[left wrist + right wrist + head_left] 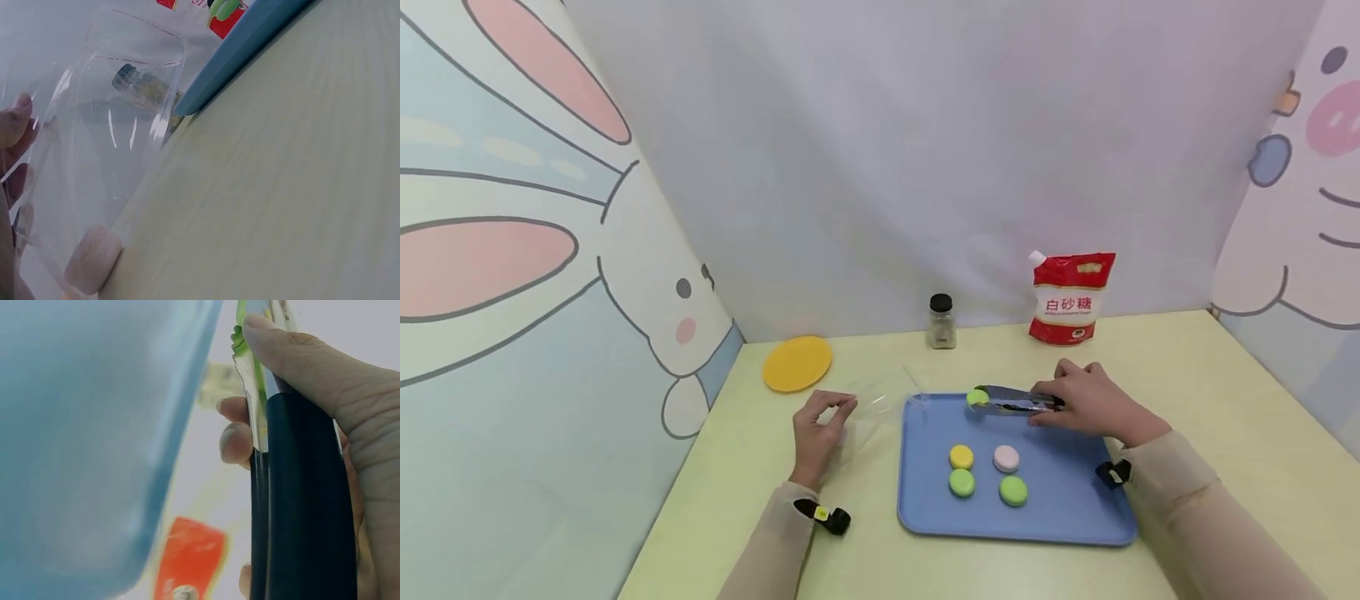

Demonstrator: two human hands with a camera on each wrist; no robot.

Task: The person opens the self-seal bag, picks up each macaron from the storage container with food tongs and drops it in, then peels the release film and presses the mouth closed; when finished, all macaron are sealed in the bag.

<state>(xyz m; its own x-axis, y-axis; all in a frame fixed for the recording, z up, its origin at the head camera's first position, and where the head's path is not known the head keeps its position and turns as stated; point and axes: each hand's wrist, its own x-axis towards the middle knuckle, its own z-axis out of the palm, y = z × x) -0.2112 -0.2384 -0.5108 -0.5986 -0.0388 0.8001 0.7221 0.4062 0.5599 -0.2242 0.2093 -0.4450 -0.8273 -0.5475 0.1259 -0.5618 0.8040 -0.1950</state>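
Note:
My left hand (817,437) pinches the rim of a clear plastic bag (112,169) beside the tray's left edge. Low in that bag, the left wrist view shows a pale pink macaron (94,259). My right hand (1086,402) grips metal tongs (1018,402) with dark handles (306,500). Between the tong tips is a green macaron (977,397), over the far edge of the blue tray (1052,521). Lying on the tray are a yellow macaron (961,457), a pink macaron (1006,458) and two green macarons (1013,491).
Behind the tray stand a small glass jar (942,327) with a black lid and a red and white sugar pouch (1070,300) with a spout. An orange-yellow round plate (797,364) lies at the table's back left. A pale wall rises behind the table.

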